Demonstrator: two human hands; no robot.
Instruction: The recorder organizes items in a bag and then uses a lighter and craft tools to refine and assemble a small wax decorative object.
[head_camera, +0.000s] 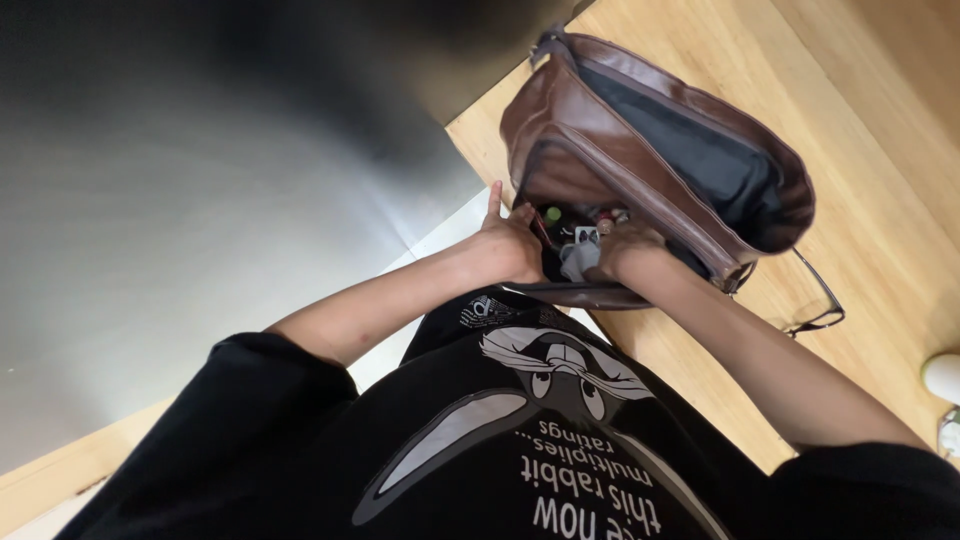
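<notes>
Bag (640, 150), brown leather, sits on wood surface (880, 230), grey metal panel (200, 180) beside it. Front pocket open: small bottles, grey cloth (578, 258) inside. Left hand (505, 245) grips pocket edge; right hand (625, 248) reaches inside, grip unclear.

Both bare forearms reach forward and downward from short black sleeves, converging in front of the torso. The left hand (505, 245) is bent at the wrist, thumb raised upward, fingers curled out of sight. The right hand (625, 250) sits just beside it, knuckles up, fingers tucked downward and hidden.
</notes>
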